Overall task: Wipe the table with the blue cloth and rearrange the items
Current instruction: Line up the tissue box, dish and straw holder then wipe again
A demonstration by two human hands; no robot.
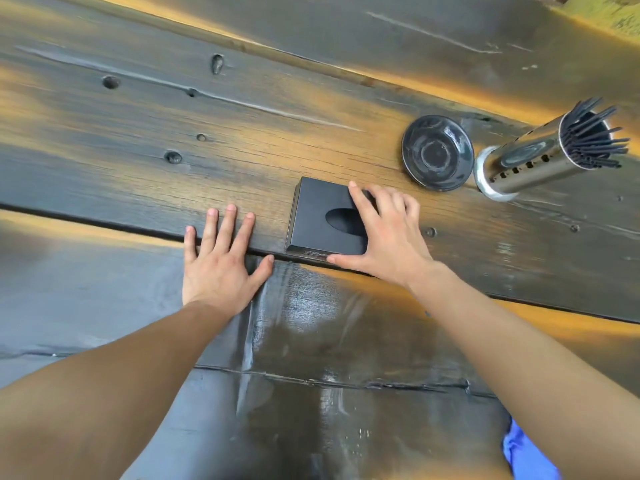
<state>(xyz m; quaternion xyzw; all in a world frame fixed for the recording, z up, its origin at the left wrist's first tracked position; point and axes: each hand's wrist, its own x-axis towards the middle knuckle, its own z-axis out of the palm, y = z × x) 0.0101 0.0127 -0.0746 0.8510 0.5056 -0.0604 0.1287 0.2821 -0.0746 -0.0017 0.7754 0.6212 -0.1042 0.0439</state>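
Right forearm [540,375] hides most of the blue cloth [519,452]

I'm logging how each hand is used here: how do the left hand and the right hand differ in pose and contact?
The left hand lies flat on the bare wooden table, fingers spread, holding nothing; the right hand rests on the black box, fingers over its top and thumb along its near edge. The left hand sits beside the box without touching it, while the right hand covers part of its oval opening. Both are bare, palm down.
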